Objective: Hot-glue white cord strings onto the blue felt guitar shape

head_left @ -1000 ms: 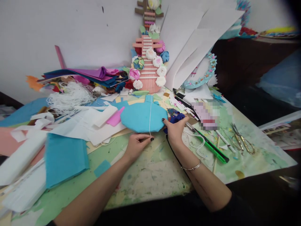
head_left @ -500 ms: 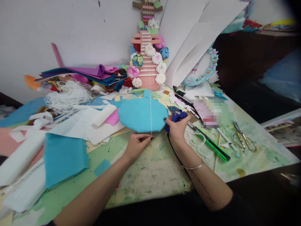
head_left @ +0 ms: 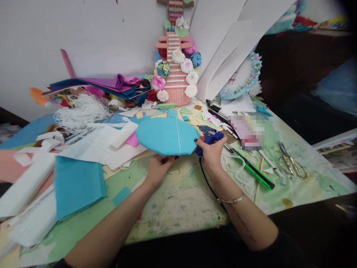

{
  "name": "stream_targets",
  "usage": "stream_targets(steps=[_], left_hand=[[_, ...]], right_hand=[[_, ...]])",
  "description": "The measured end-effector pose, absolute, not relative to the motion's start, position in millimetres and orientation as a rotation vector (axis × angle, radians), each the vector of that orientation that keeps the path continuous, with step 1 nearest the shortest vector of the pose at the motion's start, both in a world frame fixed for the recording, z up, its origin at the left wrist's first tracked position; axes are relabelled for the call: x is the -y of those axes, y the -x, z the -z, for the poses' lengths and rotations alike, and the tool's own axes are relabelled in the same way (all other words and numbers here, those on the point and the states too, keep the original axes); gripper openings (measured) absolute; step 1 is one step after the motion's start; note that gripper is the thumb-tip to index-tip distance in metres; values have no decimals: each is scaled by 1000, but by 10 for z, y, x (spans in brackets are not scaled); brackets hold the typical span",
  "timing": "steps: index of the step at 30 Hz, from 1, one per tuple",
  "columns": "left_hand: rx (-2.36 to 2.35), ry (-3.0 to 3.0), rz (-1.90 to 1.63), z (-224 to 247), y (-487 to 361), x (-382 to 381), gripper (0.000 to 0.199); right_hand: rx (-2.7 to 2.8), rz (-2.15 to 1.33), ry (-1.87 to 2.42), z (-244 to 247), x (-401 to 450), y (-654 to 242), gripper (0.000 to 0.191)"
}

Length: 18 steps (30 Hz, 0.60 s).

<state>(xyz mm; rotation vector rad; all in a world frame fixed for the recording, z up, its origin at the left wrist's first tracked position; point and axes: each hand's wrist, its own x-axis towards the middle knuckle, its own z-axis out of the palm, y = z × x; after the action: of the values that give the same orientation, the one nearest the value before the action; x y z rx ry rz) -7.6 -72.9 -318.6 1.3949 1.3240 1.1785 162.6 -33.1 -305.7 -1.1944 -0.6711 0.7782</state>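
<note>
A flat, rounded piece covered in turquoise paper is held tilted over the table, with a short tab at its far edge. One white string runs across its top from the tab to the near edge. There, my left hand is closed with its fingers partly under the piece, at the string's lower end; the fingertips are partly hidden. My right hand is wrapped round a blue glue gun, its thumb touching the right edge of the piece. A black cord hangs from the gun.
A pink paper-flowered instrument model leans on the wall. Tangled white string, white paper and a folded turquoise sheet lie left. On the right are a green utility knife, scissors and pens.
The turquoise piece has turned and shifted slightly left, so its string now slants. My left hand has moved left and further under the near edge. My right hand stays nearly in place.
</note>
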Motion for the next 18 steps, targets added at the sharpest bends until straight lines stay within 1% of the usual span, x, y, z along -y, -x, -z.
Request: stream_targets(steps=[4,7,9,12,15,18], left_hand=[[-1325,-1319,-1240,3195,90,706,22],[-1364,-1196,-1278,3216,98,690,28],[-1336,-1114,-1285,3254,101,677,26],[-1189,-966,-1338,3329,94,653,22],[-1025,-776,-1410,3355,70,638,30],[-917,-674,-1364,3304,39,645,30]], right_hand=[[662,-837,1155,3025,367,-1606,67],[647,-888,1118,3014,398,-1577,66],[638,-922,1088,3014,416,-1555,66],[625,-962,1067,3011,439,-1525,66],[639,-975,1062,2997,465,-1503,67],[645,-967,1078,2971,497,-1484,68]])
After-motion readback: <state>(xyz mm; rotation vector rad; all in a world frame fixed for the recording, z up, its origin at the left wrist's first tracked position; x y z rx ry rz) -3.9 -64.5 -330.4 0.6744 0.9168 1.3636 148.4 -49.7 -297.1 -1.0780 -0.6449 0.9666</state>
